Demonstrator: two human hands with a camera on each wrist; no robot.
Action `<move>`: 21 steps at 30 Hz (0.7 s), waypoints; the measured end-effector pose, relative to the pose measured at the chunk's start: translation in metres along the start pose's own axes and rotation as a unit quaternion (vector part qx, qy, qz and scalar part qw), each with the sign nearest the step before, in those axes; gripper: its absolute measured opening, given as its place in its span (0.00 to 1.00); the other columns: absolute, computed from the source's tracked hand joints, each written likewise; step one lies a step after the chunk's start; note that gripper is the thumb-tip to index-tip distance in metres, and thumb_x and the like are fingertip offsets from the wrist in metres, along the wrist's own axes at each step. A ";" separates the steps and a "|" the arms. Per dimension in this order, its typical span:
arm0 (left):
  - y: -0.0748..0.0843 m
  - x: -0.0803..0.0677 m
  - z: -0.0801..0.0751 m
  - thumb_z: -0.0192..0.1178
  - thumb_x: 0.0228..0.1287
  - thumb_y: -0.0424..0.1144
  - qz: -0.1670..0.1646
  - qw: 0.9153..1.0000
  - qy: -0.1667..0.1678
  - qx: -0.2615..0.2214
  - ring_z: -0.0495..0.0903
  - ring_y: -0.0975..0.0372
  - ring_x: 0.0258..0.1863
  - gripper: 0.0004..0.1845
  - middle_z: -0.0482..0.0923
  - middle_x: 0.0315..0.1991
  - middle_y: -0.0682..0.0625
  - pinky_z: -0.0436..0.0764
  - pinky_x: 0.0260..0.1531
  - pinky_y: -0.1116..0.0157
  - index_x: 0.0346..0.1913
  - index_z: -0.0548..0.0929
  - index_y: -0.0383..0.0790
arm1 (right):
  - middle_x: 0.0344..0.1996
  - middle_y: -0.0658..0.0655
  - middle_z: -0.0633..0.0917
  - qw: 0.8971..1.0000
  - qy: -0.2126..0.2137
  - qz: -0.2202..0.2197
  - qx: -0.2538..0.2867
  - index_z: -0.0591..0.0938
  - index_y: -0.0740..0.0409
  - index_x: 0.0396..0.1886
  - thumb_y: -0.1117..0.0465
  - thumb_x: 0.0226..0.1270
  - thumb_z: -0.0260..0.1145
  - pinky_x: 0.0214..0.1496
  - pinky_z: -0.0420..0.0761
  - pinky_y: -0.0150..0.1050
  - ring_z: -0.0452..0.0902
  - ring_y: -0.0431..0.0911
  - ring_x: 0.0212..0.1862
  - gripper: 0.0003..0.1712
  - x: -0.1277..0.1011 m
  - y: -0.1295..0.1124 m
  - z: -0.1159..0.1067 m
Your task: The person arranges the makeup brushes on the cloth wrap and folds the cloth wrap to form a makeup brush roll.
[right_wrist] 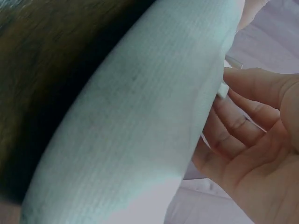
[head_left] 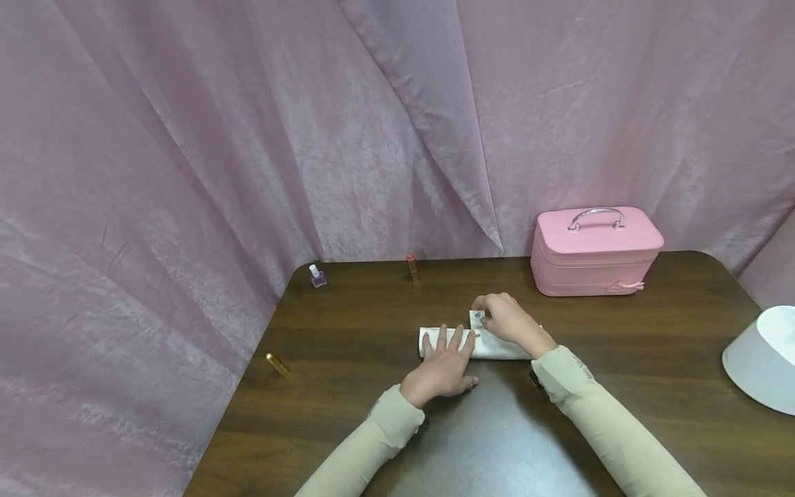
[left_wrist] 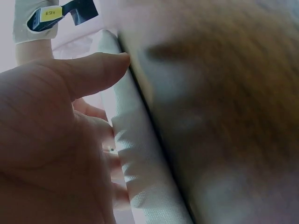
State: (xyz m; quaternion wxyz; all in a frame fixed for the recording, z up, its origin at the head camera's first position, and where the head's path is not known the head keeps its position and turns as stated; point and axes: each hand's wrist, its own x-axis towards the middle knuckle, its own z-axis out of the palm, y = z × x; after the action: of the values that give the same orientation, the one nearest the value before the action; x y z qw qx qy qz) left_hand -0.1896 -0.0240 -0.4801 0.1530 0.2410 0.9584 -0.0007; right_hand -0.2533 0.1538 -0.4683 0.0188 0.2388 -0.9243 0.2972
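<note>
A white rolled or folded cloth pouch (head_left: 500, 348) lies lengthwise on the table; its ribbed weave shows in the right wrist view. My left hand (head_left: 442, 369) rests on the pouch's left part, fingers spread and straight, the thumb off its near edge. My right hand (head_left: 511, 319) is at the pouch's far edge, pinching a short white strap (head_left: 475, 319) that bears a metal snap. Another small snap shows on the pouch just below the strap. In the right wrist view, the thumb and fingers close around a white tab (right_wrist: 223, 89), partly hidden by the pouch.
On the brown wooden table (head_left: 348, 428), a pink cosmetic case (head_left: 597, 252) stands at the back right and a white lampshade-like object (head_left: 758, 362) at the right edge. A nail polish bottle (head_left: 318, 277), a lipstick (head_left: 413, 269) and a gold tube (head_left: 277, 364) are spread leftward.
</note>
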 end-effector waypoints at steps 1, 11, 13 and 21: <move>0.000 0.000 0.000 0.60 0.70 0.59 -0.001 1.000 0.000 -0.002 0.42 0.42 0.79 0.47 0.46 0.81 0.43 0.49 0.69 0.34 0.82 0.51 0.45 | 0.36 0.60 0.88 1.000 0.003 -0.002 -0.001 0.86 0.66 0.40 0.78 0.57 0.64 0.43 0.81 0.52 0.83 0.53 0.39 0.13 0.000 0.000 0.000; -0.002 0.000 0.002 0.62 0.69 0.57 0.000 0.999 0.014 -0.029 0.42 0.43 0.79 0.48 0.46 0.81 0.40 0.48 0.70 0.35 0.81 0.52 0.37 | 0.30 0.57 0.88 0.999 0.017 -0.037 -0.012 0.87 0.62 0.33 0.77 0.55 0.67 0.42 0.82 0.51 0.84 0.52 0.36 0.09 -0.011 -0.006 0.003; -0.003 0.000 0.004 0.62 0.69 0.57 -0.002 0.999 0.013 -0.037 0.41 0.43 0.79 0.49 0.45 0.81 0.39 0.47 0.70 0.36 0.81 0.51 0.36 | 0.30 0.57 0.88 0.999 0.014 -0.042 -0.012 0.87 0.63 0.33 0.77 0.55 0.68 0.41 0.83 0.50 0.84 0.51 0.35 0.09 -0.014 -0.007 0.004; -0.004 0.003 0.004 0.62 0.70 0.56 -0.014 0.999 0.026 -0.030 0.44 0.41 0.78 0.45 0.50 0.80 0.39 0.50 0.70 0.37 0.81 0.55 0.41 | 0.30 0.57 0.88 0.998 0.019 -0.057 -0.017 0.87 0.63 0.31 0.78 0.55 0.67 0.38 0.82 0.48 0.82 0.48 0.33 0.09 -0.022 -0.007 0.006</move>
State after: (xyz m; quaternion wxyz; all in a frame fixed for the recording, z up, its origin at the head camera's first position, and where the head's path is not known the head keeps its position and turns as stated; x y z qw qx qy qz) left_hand -0.1925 -0.0270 -0.4855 0.1352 0.2225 0.9650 0.0320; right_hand -0.2300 0.1543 -0.4734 0.0572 0.2848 -0.9135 0.2847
